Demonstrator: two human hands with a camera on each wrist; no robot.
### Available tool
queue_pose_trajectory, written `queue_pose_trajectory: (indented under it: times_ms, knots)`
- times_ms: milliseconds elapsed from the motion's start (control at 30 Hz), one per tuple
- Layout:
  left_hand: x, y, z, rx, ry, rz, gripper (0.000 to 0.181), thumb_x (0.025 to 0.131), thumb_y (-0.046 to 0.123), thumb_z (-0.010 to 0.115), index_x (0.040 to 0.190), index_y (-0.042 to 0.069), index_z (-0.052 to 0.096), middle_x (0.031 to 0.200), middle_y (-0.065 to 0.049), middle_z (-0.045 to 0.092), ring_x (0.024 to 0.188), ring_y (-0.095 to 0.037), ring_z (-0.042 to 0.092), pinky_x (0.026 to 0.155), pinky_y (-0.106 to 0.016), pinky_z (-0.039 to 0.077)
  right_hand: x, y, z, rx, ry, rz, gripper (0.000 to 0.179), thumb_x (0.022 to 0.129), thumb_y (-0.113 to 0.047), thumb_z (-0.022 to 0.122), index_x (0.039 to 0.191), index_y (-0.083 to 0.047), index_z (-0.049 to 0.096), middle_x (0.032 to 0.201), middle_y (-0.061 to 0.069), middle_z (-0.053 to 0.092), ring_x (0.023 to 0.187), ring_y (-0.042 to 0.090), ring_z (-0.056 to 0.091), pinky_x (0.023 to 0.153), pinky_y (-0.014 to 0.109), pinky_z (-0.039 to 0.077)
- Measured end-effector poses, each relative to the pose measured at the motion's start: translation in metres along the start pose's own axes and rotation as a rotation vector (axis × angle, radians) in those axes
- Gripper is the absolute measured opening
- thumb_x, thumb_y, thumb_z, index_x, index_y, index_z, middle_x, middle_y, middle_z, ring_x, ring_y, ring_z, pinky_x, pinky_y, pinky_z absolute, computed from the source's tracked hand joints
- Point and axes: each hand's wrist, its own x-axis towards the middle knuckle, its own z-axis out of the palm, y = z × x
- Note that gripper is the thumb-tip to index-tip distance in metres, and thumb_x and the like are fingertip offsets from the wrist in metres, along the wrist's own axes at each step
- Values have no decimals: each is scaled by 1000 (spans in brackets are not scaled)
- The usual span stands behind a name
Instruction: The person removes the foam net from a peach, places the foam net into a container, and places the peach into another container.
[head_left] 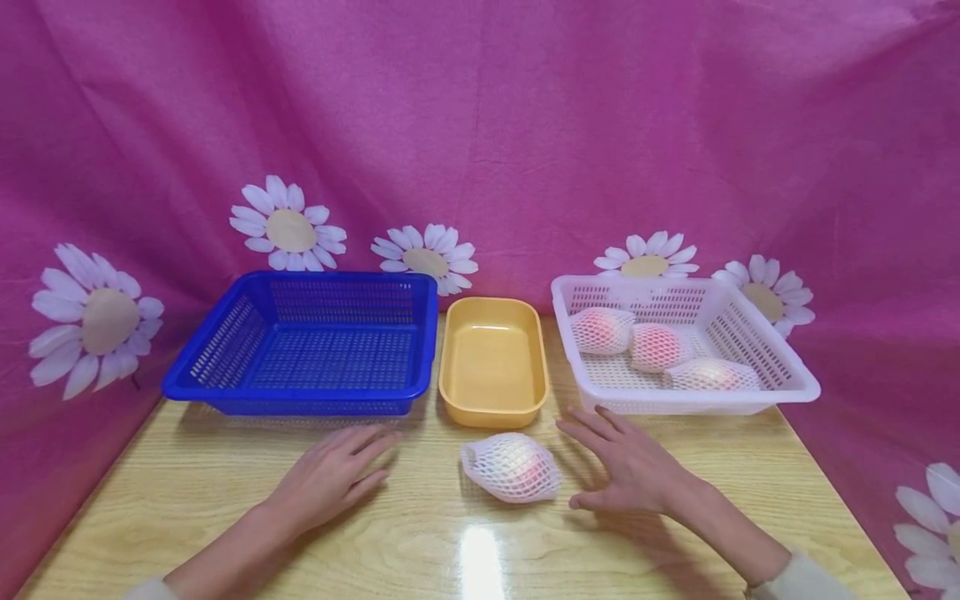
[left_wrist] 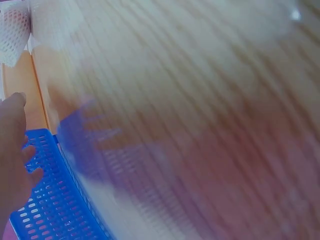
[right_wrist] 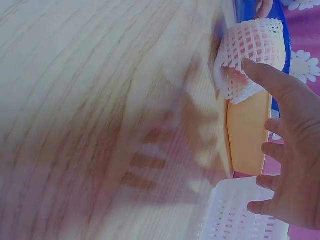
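Note:
A pinkish-yellow round fruit in a white foam net (head_left: 512, 468) lies on the wooden table between the two hands; the net hides its exact kind. My right hand (head_left: 626, 462), fingers spread, is just to the right of it, touching nothing that I can make out. In the right wrist view, the thumb (right_wrist: 272, 80) overlaps the netted fruit (right_wrist: 247, 55). To the left, my left hand (head_left: 333, 475) holds nothing, its fingers loosely extended in front of the blue basket (head_left: 300, 395). Behind the fruit stands a yellow-orange tub (head_left: 493, 414) with nothing inside.
A white basket (head_left: 697, 402) at the back right contains several netted fruits, among them a pink one (head_left: 657, 347). The blue basket at the back left holds nothing. Behind everything hangs a magenta cloth (head_left: 480, 150) printed with daisies.

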Motion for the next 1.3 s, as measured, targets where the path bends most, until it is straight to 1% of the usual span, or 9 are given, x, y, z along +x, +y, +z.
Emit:
queue_pose_trajectory:
  times_ms: [133, 300, 400, 500, 767, 933, 1067, 1167, 1300]
  knots:
    - [-2, -2, -1, 9, 3, 0, 51, 90, 29, 70, 136, 9, 61, 133, -15, 60, 119, -35, 58, 97, -55, 48, -5, 1, 0, 11, 14, 19, 96, 71, -62, 80, 148, -14, 49, 153, 11, 42, 133, 50, 40, 105, 63, 36]
    - [-5, -5, -2, 14, 23, 0, 50, 90, 28, 70, 135, 9, 61, 132, -16, 60, 115, -36, 59, 95, -55, 49, -11, 5, 1, 14, 16, 48, 96, 70, -61, 82, 148, -16, 49, 153, 11, 43, 133, 51, 40, 105, 64, 35]
    - [-10, -7, -4, 19, 35, 1, 49, 91, 28, 69, 135, 8, 61, 132, -17, 60, 114, -36, 60, 94, -54, 50, -14, 6, 2, 12, 13, 63, 97, 69, -61, 83, 149, -18, 48, 153, 11, 43, 133, 50, 40, 104, 65, 35]
    - [-15, -9, -6, 26, 41, -3, 49, 91, 29, 68, 135, 7, 62, 131, -18, 60, 113, -37, 60, 94, -55, 49, -17, 8, 3, 12, 21, 58, 98, 67, -60, 84, 148, -17, 49, 151, 12, 45, 131, 47, 44, 103, 65, 36]
    - [-23, -11, -11, 29, 18, -41, 53, 88, 25, 72, 137, 9, 59, 130, -16, 61, 115, -35, 59, 95, -55, 48, -24, 11, 6, 14, 10, 81, 96, 67, -61, 84, 146, -17, 52, 147, 10, 49, 129, 43, 46, 101, 65, 38]
    - [-23, -9, -12, 32, 12, -52, 53, 89, 25, 72, 137, 8, 60, 129, -16, 61, 115, -35, 59, 95, -54, 49, -24, 12, 5, 30, 16, 81, 96, 65, -60, 85, 144, -15, 53, 147, 13, 50, 128, 45, 46, 101, 65, 39]
    - [-21, -6, -11, 29, 20, -44, 53, 89, 25, 71, 137, 6, 60, 128, -17, 62, 114, -36, 60, 94, -55, 49, -23, 12, 5, 56, 19, 60, 99, 64, -58, 87, 145, -15, 52, 147, 13, 49, 129, 42, 46, 102, 60, 41]
    - [-17, -4, -10, 15, 22, -38, 53, 88, 23, 72, 137, 6, 59, 129, -17, 61, 114, -37, 60, 94, -55, 50, -21, 10, 4, 91, 18, 48, 100, 64, -55, 89, 147, -15, 50, 148, 12, 48, 130, 40, 45, 101, 57, 43]
    - [-12, -1, -8, -2, 24, -31, 55, 89, 23, 73, 139, 7, 58, 130, -17, 61, 114, -37, 60, 93, -55, 50, -18, 8, 2, 129, 2, 51, 101, 65, -51, 90, 149, -15, 47, 150, 13, 46, 133, 39, 43, 101, 57, 44]
